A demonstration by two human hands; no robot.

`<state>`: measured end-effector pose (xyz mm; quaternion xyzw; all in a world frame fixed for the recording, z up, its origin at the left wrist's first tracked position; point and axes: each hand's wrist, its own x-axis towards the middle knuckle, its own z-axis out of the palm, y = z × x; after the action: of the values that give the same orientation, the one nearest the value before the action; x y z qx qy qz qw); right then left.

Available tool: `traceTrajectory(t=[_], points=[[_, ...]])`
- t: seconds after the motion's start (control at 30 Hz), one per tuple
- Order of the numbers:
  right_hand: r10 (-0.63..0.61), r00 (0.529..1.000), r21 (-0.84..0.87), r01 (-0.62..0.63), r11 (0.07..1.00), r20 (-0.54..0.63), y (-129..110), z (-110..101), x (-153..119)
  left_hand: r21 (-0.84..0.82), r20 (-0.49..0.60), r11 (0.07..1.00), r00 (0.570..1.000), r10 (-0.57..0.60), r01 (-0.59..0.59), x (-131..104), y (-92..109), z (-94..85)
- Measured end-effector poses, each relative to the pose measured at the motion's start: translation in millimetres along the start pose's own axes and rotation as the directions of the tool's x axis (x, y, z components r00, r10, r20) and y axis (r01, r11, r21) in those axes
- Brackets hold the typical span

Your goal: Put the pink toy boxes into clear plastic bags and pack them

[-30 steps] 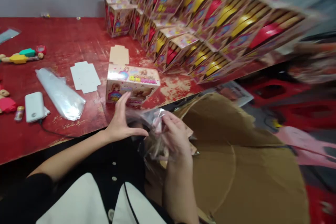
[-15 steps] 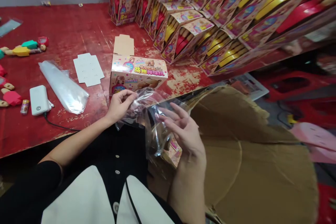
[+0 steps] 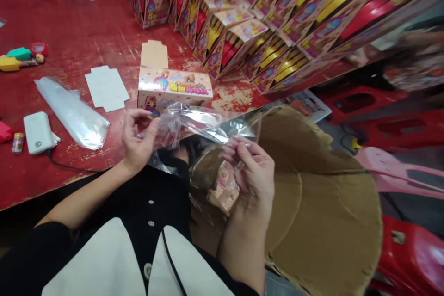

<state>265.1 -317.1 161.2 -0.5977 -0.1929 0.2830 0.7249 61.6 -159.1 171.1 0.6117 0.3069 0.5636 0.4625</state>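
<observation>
A clear plastic bag (image 3: 204, 122) is stretched between my two hands, above the table's front edge. My left hand (image 3: 140, 138) pinches its left end, with the fingers curled. At its right end my right hand (image 3: 253, 164) grips the plastic between thumb and fingers. Just behind the bag, a printed carton (image 3: 176, 85) lies on the red table (image 3: 121, 51) with its brown flap raised at the back. Small printed boxes (image 3: 225, 187) show below the bag, partly hidden by my right hand.
Stacked toy boxes (image 3: 222, 32) fill the back right. A flat white card (image 3: 107, 88), plastic bags (image 3: 76, 113), a white power bank (image 3: 38, 132) with a cable and small toys (image 3: 21, 55) lie left. A large cardboard box (image 3: 322, 203) stands right, near red stools (image 3: 409, 129). A person's arm (image 3: 416, 37) shows far right.
My right hand has closed on the plastic and the bag is now drawn out sideways between both hands. My left hand has moved slightly left. The view has shifted a little.
</observation>
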Motion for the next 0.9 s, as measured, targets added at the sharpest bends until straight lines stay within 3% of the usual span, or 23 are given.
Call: traceTrajectory(t=[0.03, 0.07, 0.13, 0.17, 0.2, 0.33, 0.47, 0.57, 0.63, 0.7, 0.77, 0.83, 0.9], points=[[0.004, 1.0, 0.001, -0.004, 1.0, 0.021, -2.4, 5.2, -5.6, 0.015, 0.123, 1.0, 0.992, -0.011, 0.009, -8.3, 8.2, 4.7], [0.008, 0.999, -0.002, -0.008, 1.0, 0.046, -4.6, 11.4, -11.5, 0.012, 0.279, 0.998, 0.958, -0.057, 0.056, -16.6, 14.1, 10.8], [0.006, 0.995, -0.006, -0.005, 1.0, 0.097, -7.4, 24.9, -22.1, -0.018, 0.525, 0.977, 0.834, -0.171, 0.212, -31.4, 17.4, 25.0], [0.002, 0.994, -0.005, -0.002, 1.0, 0.109, -7.2, 31.2, -26.2, -0.043, 0.569, 0.957, 0.794, -0.212, 0.286, -37.6, 15.4, 32.0], [-0.003, 0.994, 0.001, 0.003, 1.0, 0.11, -5.7, 36.5, -28.8, -0.076, 0.57, 0.937, 0.785, -0.24, 0.342, -42.7, 12.0, 38.1], [0.004, 0.998, 0.032, -0.006, 0.999, 0.067, 7.6, 42.5, -24.8, -0.167, 0.474, 0.893, 0.828, -0.299, 0.418, -51.8, -3.5, 49.4], [-0.016, 1.0, 0.063, 0.017, 0.998, -0.011, 13.2, 31.1, -13.1, -0.17, 0.42, 0.892, 0.85, -0.318, 0.418, -40.9, -14.1, 37.7], [-0.005, 0.998, 0.129, 0.012, 0.992, -0.055, 7.4, 22.5, -7.8, -0.125, 0.296, 0.892, 0.874, -0.384, 0.435, -27.0, -24.3, 21.4], [-0.074, 0.987, 0.169, 0.098, 0.981, -0.146, 3.5, 22.3, -6.6, -0.159, 0.244, 0.82, 0.826, -0.507, 0.55, -23.9, -27.7, 13.5], [-0.189, 0.954, 0.156, 0.229, 0.961, -0.233, 3.4, 26.6, -8.3, -0.217, 0.276, 0.731, 0.759, -0.59, 0.647, -29.9, -24.6, 11.2], [-0.239, 0.947, 0.13, 0.27, 0.954, -0.212, 6.9, 30.6, -12.7, -0.213, 0.36, 0.711, 0.73, -0.58, 0.67, -42.0, -17.6, 13.7], [-0.218, 0.964, 0.063, 0.23, 0.971, -0.155, 10.5, 27.9, -18.6, -0.19, 0.449, 0.721, 0.712, -0.54, 0.667, -51.1, -12.9, 17.7], [-0.252, 0.951, -0.129, 0.23, 0.964, -0.182, 9.0, 17.5, -24.4, -0.187, 0.476, 0.719, 0.702, -0.53, 0.67, -49.0, -13.3, 19.9]])
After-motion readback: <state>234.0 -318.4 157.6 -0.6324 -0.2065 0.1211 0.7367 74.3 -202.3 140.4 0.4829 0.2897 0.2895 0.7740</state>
